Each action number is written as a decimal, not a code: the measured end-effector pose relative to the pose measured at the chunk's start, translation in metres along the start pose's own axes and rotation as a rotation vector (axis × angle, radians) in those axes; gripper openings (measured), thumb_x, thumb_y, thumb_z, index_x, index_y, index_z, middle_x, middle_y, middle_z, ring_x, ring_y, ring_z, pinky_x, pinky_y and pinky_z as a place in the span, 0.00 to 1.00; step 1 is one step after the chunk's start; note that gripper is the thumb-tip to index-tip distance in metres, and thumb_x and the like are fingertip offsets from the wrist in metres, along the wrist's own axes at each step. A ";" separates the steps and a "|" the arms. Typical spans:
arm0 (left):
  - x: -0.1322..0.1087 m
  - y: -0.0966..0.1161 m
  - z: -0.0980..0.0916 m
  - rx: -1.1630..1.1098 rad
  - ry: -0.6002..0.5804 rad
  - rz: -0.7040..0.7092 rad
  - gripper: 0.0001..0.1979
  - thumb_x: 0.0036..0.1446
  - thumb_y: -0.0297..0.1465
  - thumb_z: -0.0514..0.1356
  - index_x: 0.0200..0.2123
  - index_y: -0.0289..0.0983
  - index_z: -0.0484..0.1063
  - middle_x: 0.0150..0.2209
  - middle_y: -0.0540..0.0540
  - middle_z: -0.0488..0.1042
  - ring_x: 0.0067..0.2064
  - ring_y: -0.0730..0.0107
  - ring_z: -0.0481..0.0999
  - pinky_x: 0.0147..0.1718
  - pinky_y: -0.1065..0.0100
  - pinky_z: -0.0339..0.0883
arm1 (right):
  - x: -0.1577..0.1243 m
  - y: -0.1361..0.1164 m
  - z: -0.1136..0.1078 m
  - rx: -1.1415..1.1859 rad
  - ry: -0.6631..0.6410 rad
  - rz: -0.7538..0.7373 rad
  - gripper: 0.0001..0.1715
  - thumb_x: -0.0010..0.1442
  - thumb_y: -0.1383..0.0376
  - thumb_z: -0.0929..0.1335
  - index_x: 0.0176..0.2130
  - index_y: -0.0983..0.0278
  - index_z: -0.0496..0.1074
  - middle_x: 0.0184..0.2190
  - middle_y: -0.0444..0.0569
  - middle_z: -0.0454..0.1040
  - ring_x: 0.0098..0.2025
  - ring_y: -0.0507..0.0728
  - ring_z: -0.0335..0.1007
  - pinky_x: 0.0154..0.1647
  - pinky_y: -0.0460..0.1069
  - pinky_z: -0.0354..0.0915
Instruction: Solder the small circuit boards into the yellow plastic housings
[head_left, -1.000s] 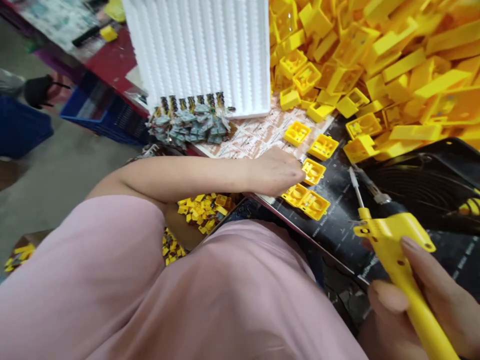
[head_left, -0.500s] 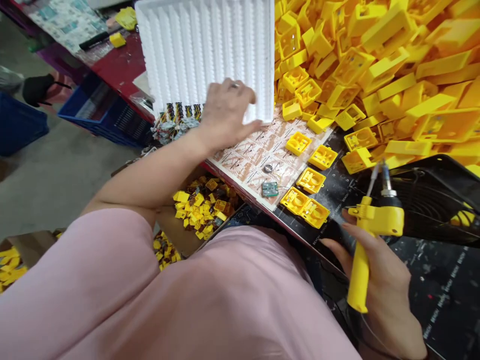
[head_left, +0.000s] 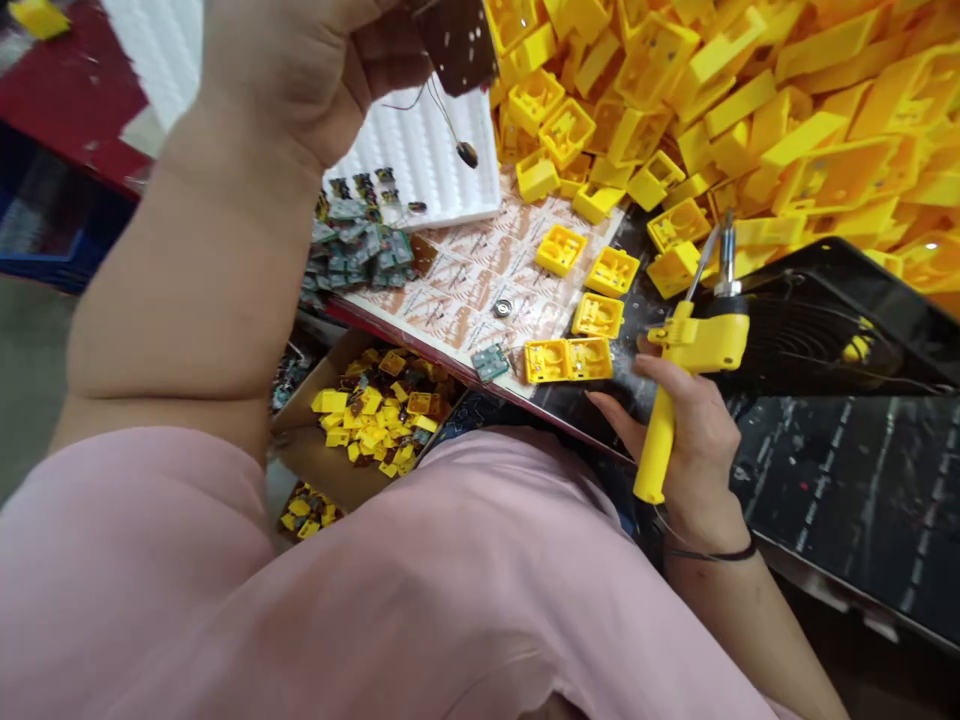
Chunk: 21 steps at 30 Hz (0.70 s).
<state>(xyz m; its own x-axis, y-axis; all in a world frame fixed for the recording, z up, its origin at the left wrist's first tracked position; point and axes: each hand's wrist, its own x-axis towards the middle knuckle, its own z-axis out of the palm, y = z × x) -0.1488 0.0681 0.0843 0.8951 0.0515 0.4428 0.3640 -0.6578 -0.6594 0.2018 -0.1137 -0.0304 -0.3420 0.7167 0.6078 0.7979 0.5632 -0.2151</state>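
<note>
Raised at the top of the view, my left hand (head_left: 300, 70) grips a brown circuit board (head_left: 456, 45); its fingers are partly cut off by the frame edge. Thin wires hang from the board, with a small round dark part (head_left: 466, 154) at their end. My right hand (head_left: 701, 435) is wrapped round the handle of a yellow soldering gun (head_left: 705, 343), its metal tip pointing up and away. Between the hands, several open yellow plastic cases (head_left: 598, 316) lie at the table's near edge. Beside them are a green circuit board (head_left: 490, 363) and a small round disc (head_left: 503, 308).
A large heap of yellow cases (head_left: 712, 110) fills the back right. A white foam tray (head_left: 450, 190) lies behind a pile of circuit boards (head_left: 360, 250). Below the table edge stands a cardboard box (head_left: 296, 455) of yellow parts. A black fan-like unit (head_left: 810, 300) sits at right.
My left hand has come up off the foam tray area and now holds a brown circuit board with dangling wires. My right hand still holds the soldering gun; the whole view has shifted.
</note>
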 end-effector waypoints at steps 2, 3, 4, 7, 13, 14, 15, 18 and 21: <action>0.014 0.014 0.002 -0.812 0.039 -0.751 0.27 0.71 0.54 0.54 0.44 0.37 0.79 0.41 0.52 0.81 0.41 0.73 0.82 0.40 0.64 0.80 | 0.006 0.004 -0.003 0.054 -0.037 -0.029 0.37 0.63 0.62 0.77 0.66 0.56 0.63 0.49 0.51 0.81 0.46 0.62 0.80 0.49 0.56 0.75; 0.022 0.023 0.003 -1.158 0.027 -1.075 0.24 0.64 0.54 0.65 0.41 0.38 0.79 0.39 0.54 0.81 0.39 0.75 0.80 0.43 0.60 0.82 | 0.009 0.006 -0.002 0.091 -0.063 -0.046 0.37 0.64 0.62 0.76 0.66 0.55 0.62 0.49 0.50 0.80 0.46 0.61 0.79 0.50 0.57 0.75; 0.029 0.033 0.006 -1.353 0.030 -1.246 0.22 0.56 0.52 0.72 0.38 0.39 0.79 0.34 0.54 0.80 0.35 0.77 0.76 0.44 0.58 0.81 | 0.013 0.009 -0.001 0.123 -0.091 -0.065 0.35 0.66 0.62 0.75 0.66 0.55 0.62 0.49 0.49 0.80 0.46 0.61 0.79 0.51 0.57 0.75; 0.049 0.055 0.014 -1.542 -0.038 -1.247 0.16 0.48 0.44 0.78 0.29 0.41 0.78 0.26 0.54 0.75 0.28 0.78 0.70 0.34 0.61 0.74 | 0.021 0.013 0.007 0.147 -0.188 -0.128 0.29 0.69 0.61 0.71 0.65 0.55 0.63 0.44 0.46 0.79 0.43 0.59 0.78 0.55 0.58 0.72; 0.067 0.081 0.010 -1.501 -0.167 -0.912 0.05 0.58 0.33 0.67 0.35 0.38 0.78 0.32 0.51 0.80 0.32 0.76 0.75 0.34 0.66 0.70 | 0.021 0.003 0.008 -0.013 -0.188 -0.158 0.22 0.72 0.57 0.70 0.61 0.58 0.66 0.35 0.44 0.76 0.36 0.57 0.74 0.47 0.55 0.68; 0.067 0.090 0.007 -1.444 -0.229 -0.815 0.04 0.59 0.31 0.66 0.36 0.37 0.78 0.32 0.51 0.80 0.33 0.74 0.77 0.35 0.66 0.70 | 0.019 0.000 0.006 -0.020 -0.170 -0.144 0.23 0.71 0.55 0.70 0.61 0.58 0.66 0.36 0.45 0.77 0.37 0.57 0.75 0.46 0.55 0.68; 0.066 0.100 0.006 -1.368 -0.302 -0.715 0.04 0.61 0.31 0.64 0.36 0.37 0.78 0.32 0.51 0.81 0.34 0.72 0.79 0.36 0.66 0.70 | 0.017 -0.003 0.003 -0.012 -0.145 -0.124 0.24 0.71 0.53 0.71 0.60 0.59 0.67 0.38 0.47 0.79 0.39 0.58 0.76 0.47 0.55 0.68; 0.060 0.134 0.006 -1.089 -0.472 -0.457 0.10 0.65 0.29 0.58 0.36 0.39 0.81 0.30 0.50 0.82 0.35 0.67 0.81 0.42 0.63 0.69 | 0.010 -0.005 -0.009 0.031 -0.022 -0.066 0.23 0.67 0.53 0.75 0.56 0.59 0.71 0.38 0.47 0.82 0.39 0.57 0.79 0.48 0.54 0.70; 0.055 0.157 0.010 -0.917 -0.500 -0.359 0.13 0.66 0.29 0.55 0.36 0.39 0.81 0.32 0.47 0.83 0.36 0.64 0.81 0.47 0.58 0.67 | -0.007 -0.001 -0.031 0.061 0.066 -0.018 0.15 0.67 0.54 0.75 0.50 0.55 0.76 0.30 0.41 0.80 0.30 0.54 0.77 0.37 0.50 0.70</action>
<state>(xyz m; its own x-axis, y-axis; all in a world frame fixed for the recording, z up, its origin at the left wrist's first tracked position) -0.0397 -0.0250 -0.0010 0.8542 0.5126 0.0866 0.4794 -0.8411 0.2505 0.2187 -0.1325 -0.0103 -0.3207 0.6785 0.6609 0.7596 0.6011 -0.2485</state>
